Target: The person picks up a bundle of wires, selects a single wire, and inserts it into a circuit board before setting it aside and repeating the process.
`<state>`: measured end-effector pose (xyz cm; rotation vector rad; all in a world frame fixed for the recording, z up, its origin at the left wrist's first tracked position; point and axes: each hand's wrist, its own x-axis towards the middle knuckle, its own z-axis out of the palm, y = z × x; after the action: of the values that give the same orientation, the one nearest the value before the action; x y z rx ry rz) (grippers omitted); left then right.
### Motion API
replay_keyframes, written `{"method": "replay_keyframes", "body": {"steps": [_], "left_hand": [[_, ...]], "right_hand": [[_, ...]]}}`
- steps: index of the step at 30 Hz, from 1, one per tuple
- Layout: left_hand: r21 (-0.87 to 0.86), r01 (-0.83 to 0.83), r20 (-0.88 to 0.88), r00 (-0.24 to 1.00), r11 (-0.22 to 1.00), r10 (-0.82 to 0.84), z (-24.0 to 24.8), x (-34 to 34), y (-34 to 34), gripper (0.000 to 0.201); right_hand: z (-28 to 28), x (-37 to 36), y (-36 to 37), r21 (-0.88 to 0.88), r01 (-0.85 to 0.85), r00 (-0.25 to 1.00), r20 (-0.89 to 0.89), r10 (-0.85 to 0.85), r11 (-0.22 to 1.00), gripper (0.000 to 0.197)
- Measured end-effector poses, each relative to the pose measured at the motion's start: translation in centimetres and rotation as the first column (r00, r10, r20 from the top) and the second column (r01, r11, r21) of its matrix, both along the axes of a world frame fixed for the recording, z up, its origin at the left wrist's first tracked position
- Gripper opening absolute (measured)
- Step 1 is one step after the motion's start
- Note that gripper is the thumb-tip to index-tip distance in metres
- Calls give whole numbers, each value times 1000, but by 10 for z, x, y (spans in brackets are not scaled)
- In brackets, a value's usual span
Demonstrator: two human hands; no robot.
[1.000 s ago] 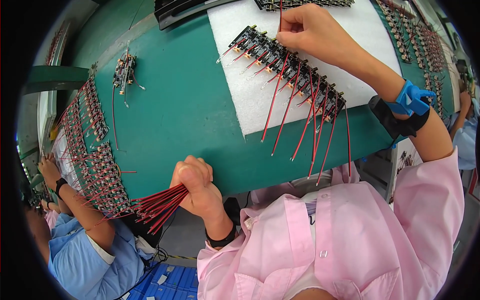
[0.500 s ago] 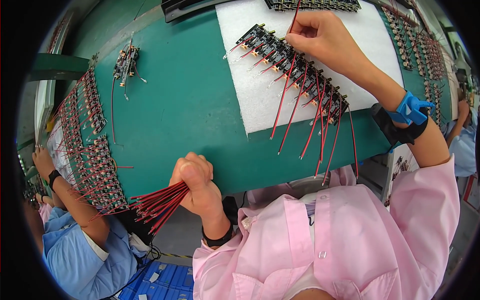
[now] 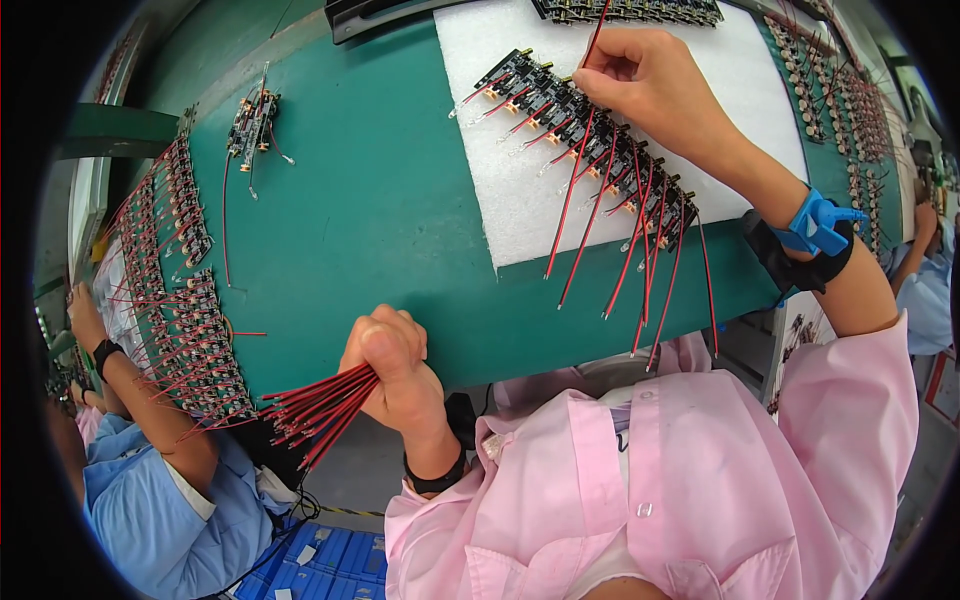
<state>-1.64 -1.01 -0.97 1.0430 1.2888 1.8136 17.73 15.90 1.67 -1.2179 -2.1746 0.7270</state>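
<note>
My left hand [image 3: 393, 365] is closed round a bundle of red and black wires [image 3: 322, 408], whose tips fan out to the left beyond the table's front edge. Over the far side of a strip of black circuit boards [image 3: 580, 130], my right hand [image 3: 640, 75] pinches a red and black wire [image 3: 597, 38] that stands up from the fingers. The strip lies slantwise on a white foam sheet [image 3: 475, 205]. Several long red and black wires hang from its right half toward me. Small clear LEDs on short leads stick out along its near side.
More boards [image 3: 630, 10] lie at the foam's far edge, beside a black frame [image 3: 390, 18]. A loose board cluster [image 3: 252, 128] rests on the green table [image 3: 350, 200]. Wired board strips [image 3: 185, 300] line the left, where a co-worker's arm [image 3: 160, 410] reaches in. Further strips [image 3: 850, 110] stand right.
The strip and foam sit very slightly further right in the picture. My right hand keeps its pinch on the wire, and my left hand still grips the bundle. The co-worker's hand shifted slightly.
</note>
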Motion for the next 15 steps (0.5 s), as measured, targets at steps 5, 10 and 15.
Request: {"method": "replay_keyframes", "body": {"steps": [5, 10, 15], "left_hand": [[-3, 0, -10, 1000, 1000, 0, 0, 1, -1, 40], [-12, -6, -9, 1000, 1000, 6, 0, -1, -2, 40], [-14, -5, -9, 1000, 1000, 5, -2, -4, -2, 40]], "right_hand": [[4, 1, 0, -44, 14, 999, 45, -13, 999, 15], [6, -1, 1, -103, -5, 999, 40, 10, 995, 13], [3, -4, 0, -79, -7, 1000, 23, 9, 997, 13]]}}
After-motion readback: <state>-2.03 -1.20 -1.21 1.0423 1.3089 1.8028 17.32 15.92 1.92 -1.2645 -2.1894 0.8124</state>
